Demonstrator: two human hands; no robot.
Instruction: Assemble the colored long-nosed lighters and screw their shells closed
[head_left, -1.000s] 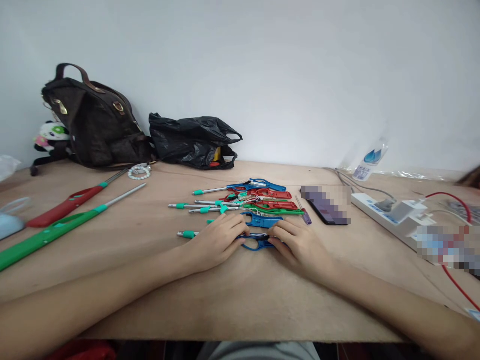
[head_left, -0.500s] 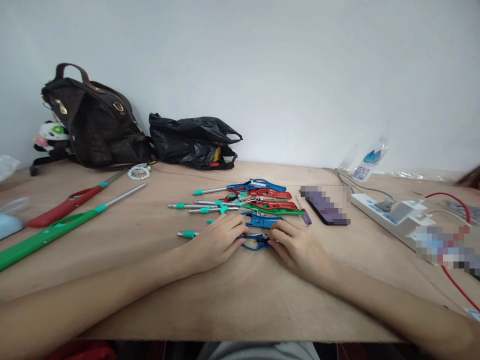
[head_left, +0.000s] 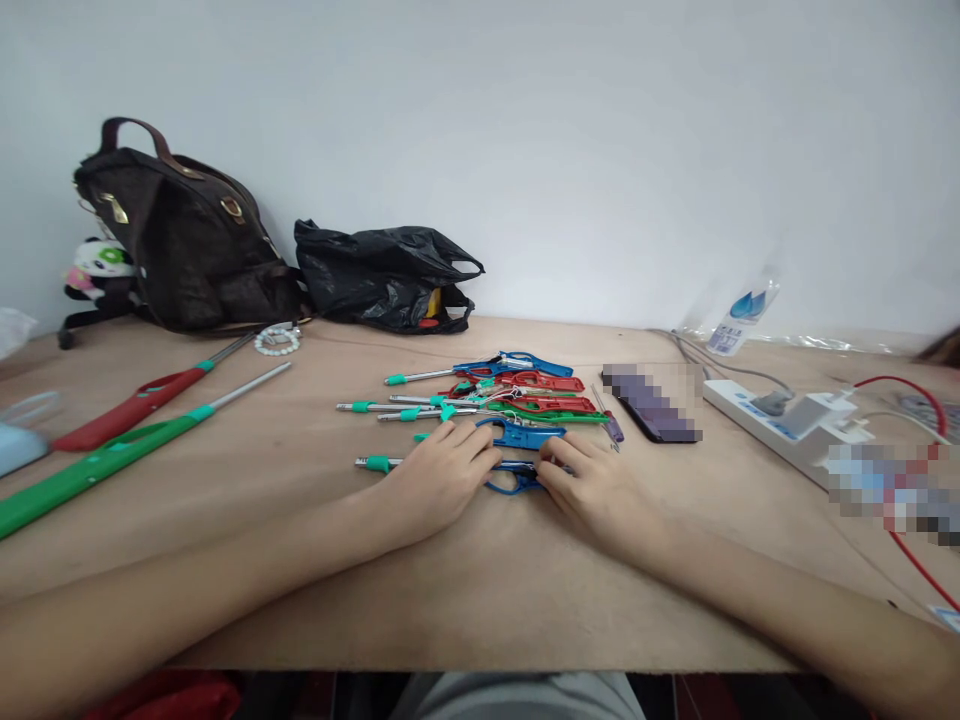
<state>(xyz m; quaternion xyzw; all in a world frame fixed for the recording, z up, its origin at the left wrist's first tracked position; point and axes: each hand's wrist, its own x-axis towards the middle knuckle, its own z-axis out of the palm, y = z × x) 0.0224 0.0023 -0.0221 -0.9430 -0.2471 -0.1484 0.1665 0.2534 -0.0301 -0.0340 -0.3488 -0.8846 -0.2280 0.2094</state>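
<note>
Near the middle of the frame, 2 bare hands meet over the nearest blue lighter (head_left: 517, 467), which lies flat on the tabletop (head_left: 450, 600) with its metal rod toward the left of the frame and its handle apparently open, inner parts showing. The left hand (head_left: 446, 465) is curled over the middle of this lighter, its fingertips pinching the handle's left part; the right hand (head_left: 600, 480) grips the handle's right end between thumb and fingers.

Since 0.5 seconds ago, the change is small: the left thumb, which showed below the lighter, is now mostly tucked out of sight, and the right fingertips are set slightly differently. The background also sits a little higher, so the view seems to have dipped. The lighter itself keeps its place, which suggests fine work at the handle rather than carrying. What the fingertips press is hidden.

Just above the hands lies a 2nd blue handle (head_left: 532, 435), with red, green and blue lighter parts (head_left: 555, 404) in a row beyond it. A screwdriver (head_left: 613, 427) rests at their right, beside a phone (head_left: 670, 432).
</note>
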